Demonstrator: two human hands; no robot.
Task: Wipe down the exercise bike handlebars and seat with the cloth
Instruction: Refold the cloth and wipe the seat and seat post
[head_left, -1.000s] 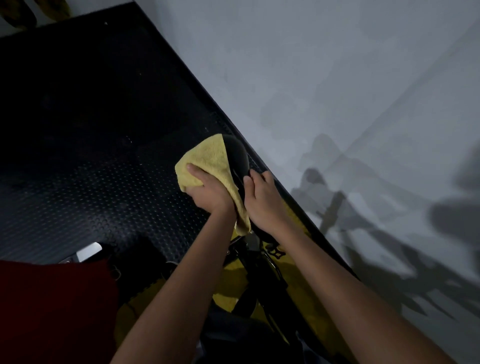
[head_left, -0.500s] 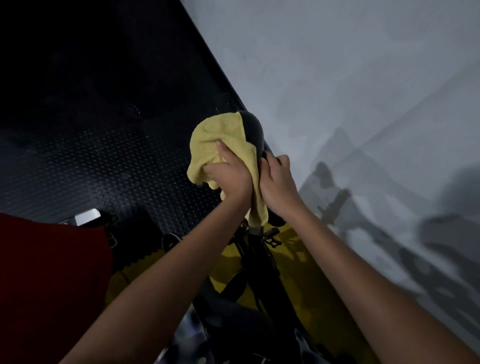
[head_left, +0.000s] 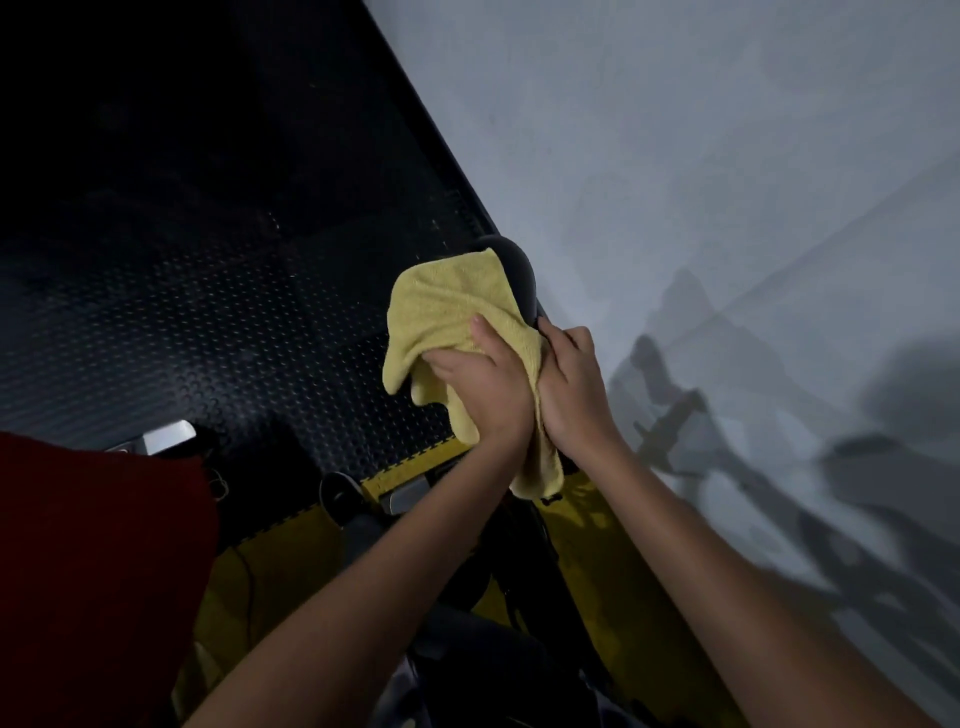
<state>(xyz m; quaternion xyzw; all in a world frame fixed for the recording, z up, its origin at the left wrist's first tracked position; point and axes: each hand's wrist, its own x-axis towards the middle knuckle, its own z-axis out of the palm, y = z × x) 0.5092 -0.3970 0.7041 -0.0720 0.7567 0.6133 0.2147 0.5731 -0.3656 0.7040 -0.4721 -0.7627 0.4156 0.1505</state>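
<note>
A yellow cloth (head_left: 447, 306) is draped over the black bike seat (head_left: 514, 270), whose rounded end shows above the cloth. My left hand (head_left: 488, 384) presses the cloth against the left side of the seat, fingers closed on the fabric. On the seat's right side lies my right hand (head_left: 571, 384), gripping it, thumb close to the cloth's edge. A tail of cloth hangs down between my wrists. The seat post (head_left: 524, 551) runs down below my hands, mostly hidden. No handlebars are in view.
A grey wall (head_left: 727, 182) rises close on the right with bike shadows on it. Black studded floor mat (head_left: 182, 322) lies to the left, yellow mat (head_left: 291, 551) under the bike. A red garment (head_left: 93, 571) fills the lower left. A pedal (head_left: 166, 436) shows near it.
The cloth and my left hand have slid down along the seat's left side, and more cloth now hangs loose on the left. My right hand keeps its hold on the seat.
</note>
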